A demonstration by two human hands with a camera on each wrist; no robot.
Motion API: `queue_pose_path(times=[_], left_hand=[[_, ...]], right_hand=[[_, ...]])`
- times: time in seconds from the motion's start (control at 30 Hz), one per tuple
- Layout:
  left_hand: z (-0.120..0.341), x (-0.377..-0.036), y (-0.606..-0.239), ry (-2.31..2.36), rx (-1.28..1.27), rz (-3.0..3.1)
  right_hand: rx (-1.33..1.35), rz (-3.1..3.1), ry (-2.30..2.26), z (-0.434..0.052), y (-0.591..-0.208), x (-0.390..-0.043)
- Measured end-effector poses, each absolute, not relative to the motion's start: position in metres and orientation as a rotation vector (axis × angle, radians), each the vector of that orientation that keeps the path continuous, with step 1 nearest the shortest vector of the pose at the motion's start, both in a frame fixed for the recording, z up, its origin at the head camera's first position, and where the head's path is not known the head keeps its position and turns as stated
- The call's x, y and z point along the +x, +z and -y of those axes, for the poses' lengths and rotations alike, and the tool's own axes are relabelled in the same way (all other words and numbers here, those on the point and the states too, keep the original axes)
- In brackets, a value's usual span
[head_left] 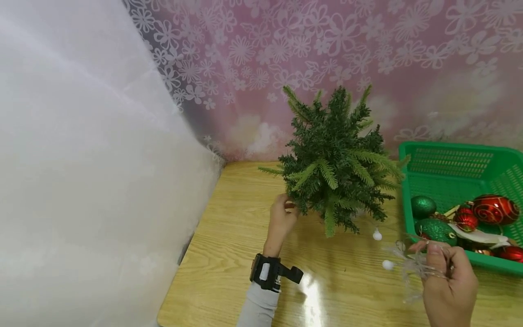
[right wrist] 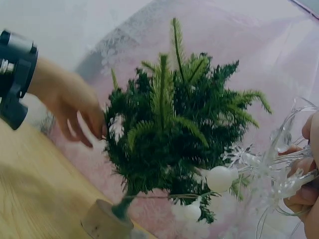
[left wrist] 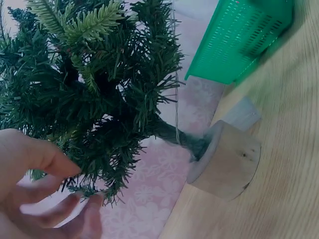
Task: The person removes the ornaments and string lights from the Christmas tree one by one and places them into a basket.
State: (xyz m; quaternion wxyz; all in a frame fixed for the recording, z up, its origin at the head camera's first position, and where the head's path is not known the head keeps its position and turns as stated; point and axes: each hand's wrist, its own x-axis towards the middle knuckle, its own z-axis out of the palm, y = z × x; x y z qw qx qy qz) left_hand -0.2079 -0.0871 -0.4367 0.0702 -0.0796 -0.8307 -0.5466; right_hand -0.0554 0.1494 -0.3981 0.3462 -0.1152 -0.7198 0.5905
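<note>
A small green artificial fir tree (head_left: pixel 333 168) stands on a round wooden base (left wrist: pixel 227 162) on the wooden table (head_left: pixel 229 254). My left hand (head_left: pixel 286 205) reaches to the tree's lower left side. Its thumb and fingers (left wrist: pixel 47 158) lie loosely spread against the branch tips, gripping nothing. My right hand (head_left: pixel 434 255) is at the tree's lower right and pinches a bunch of clear wire, a light string (right wrist: pixel 271 169) with white balls (head_left: pixel 377 235) and a snowflake shape. One thin strand (left wrist: pixel 176 99) of it runs down beside the trunk.
A green plastic basket (head_left: pixel 449 159) stands at the right and holds red and green baubles (head_left: pixel 494 209). A pink flowered curtain (head_left: pixel 327 45) hangs behind the table, and white fabric (head_left: pixel 81 181) closes off the left. A black camera is strapped to the left wrist (head_left: pixel 269 272).
</note>
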Motion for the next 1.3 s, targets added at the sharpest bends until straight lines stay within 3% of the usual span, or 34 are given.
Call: queue_pose_path(times=[0.17,0.7,1.0,1.3], left_hand=[[0.089,-0.21,-0.428,-1.698,-0.246,2.399],[0.053,-0.186,-0.423,-1.094,-0.884,2.673],[0.035,-0.179,-0.423,-1.112,-0.833,2.687],[0.03,-0.182,-0.417,-1.23,-0.606,2.903]], right_hand=[[-0.285,1.865,1.585,-0.152,-0.398,-0.052],[-0.508,2.071,1.524,-0.152,-0.405,-0.048],[0.054,2.46,1.368,-0.143,-0.394,-0.028],[0.705,2.321,1.408,-0.115,-0.388,-0.02]])
